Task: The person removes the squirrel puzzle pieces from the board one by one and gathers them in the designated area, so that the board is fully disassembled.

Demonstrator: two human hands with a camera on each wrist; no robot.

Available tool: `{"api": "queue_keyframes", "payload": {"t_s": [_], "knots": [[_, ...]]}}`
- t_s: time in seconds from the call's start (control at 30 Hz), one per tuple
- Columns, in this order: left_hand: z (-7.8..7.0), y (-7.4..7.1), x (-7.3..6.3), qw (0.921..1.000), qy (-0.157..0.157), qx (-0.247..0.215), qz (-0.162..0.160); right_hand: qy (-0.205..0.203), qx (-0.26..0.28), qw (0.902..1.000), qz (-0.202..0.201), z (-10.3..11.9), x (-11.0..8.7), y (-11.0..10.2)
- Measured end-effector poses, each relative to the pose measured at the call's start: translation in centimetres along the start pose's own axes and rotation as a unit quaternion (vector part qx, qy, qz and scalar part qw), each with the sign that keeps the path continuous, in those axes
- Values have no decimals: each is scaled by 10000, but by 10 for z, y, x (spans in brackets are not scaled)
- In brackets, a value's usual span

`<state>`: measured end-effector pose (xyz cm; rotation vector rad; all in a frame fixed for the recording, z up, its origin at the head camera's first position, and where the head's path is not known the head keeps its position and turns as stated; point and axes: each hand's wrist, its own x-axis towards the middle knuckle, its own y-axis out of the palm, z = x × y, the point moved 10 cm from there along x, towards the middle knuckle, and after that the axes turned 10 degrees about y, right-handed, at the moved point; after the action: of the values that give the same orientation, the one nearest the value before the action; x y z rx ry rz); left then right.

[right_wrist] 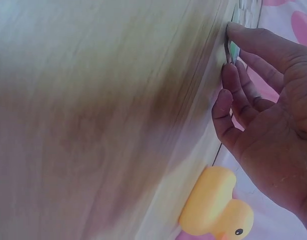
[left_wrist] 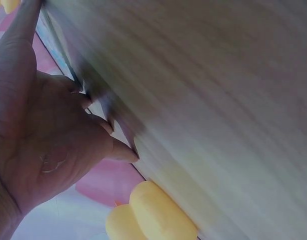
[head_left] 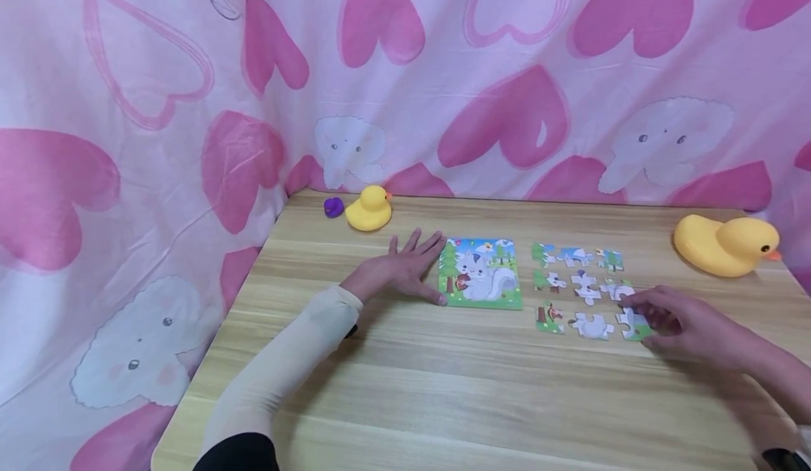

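A square picture board [head_left: 480,274] with a white squirrel on it lies flat on the table. My left hand [head_left: 408,268] rests at its left edge, fingers spread and straight, thumb by the lower left corner; the palm side shows in the left wrist view. To the right, several jigsaw pieces [head_left: 591,325] lie in three spaced rows. My right hand [head_left: 690,323] pinches the lower right puzzle piece [head_left: 636,324] between thumb and fingers. In the right wrist view only a sliver of that piece [right_wrist: 234,51] shows; the remaining fingers are curled.
A large yellow rubber duck [head_left: 725,246] sits at the table's right rear. Towards the back left stand a smaller yellow duck [head_left: 369,209] and a tiny purple duck [head_left: 334,208]. A pink heart-patterned curtain [head_left: 380,91] hangs behind the wooden table [head_left: 456,393] and along its left side.
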<state>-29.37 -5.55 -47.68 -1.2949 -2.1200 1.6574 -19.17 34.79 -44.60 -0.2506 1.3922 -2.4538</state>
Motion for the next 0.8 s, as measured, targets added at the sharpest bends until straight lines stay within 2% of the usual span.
{"api": "queue_keyframes", "payload": {"t_s": [0.17, 0.47, 0.67, 0.8], "knots": [[0, -1, -2, 10000, -21, -34, -21, -245, -13, 9997, -56, 4, 0, -1], [-4, -1, 2, 9998, 135, -47, -166, -174, -263, 9992, -242, 12, 0, -8], [-2, -2, 3, 9993, 225, -36, -287, 14, -461, 9971, -602, 21, 19, -22], [-3, -9, -4, 9976, 377, 162, -550, 78, -511, 9947, -888, 35, 37, -24]]}}
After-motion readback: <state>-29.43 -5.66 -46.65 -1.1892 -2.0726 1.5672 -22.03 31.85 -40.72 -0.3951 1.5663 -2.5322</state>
